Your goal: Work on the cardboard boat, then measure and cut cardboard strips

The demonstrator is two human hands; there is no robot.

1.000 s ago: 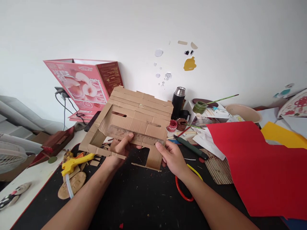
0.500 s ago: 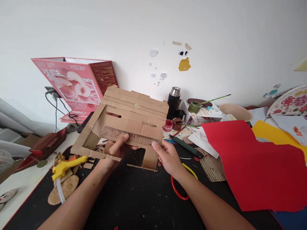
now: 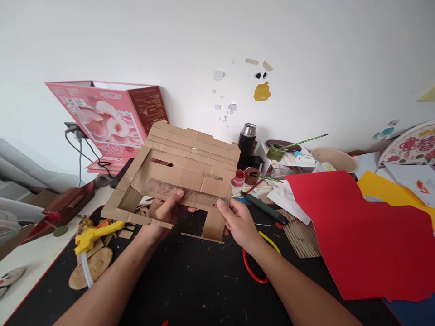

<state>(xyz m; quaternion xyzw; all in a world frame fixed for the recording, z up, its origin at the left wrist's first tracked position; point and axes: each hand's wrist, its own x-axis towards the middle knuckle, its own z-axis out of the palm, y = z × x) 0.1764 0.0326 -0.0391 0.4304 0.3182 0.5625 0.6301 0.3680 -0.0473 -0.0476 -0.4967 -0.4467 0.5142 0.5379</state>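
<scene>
Above tabletop (image 3: 204, 280), you hold cardboard (image 3: 185, 170): cut through in several places, looks part-done. Ruler (image 3: 197, 197) lies across it; no marking visible alongside, remainder unclear. Your grip: left hand (image 3: 165, 211), right hand (image 3: 241, 224) both pinch ruler against cardboard.

Cardboard (image 3: 190, 171) hides part of the left hand (image 3: 163, 212), and the ruler (image 3: 200, 196) bears markings too small to read.

The view has turned a bit right, so the cut cardboard (image 3: 183, 168) looks farther left. More of the flowery disc (image 3: 409, 146) and orange-marked paper (image 3: 404, 177) shows. The little figure (image 3: 12, 276) is partly cut off.
</scene>
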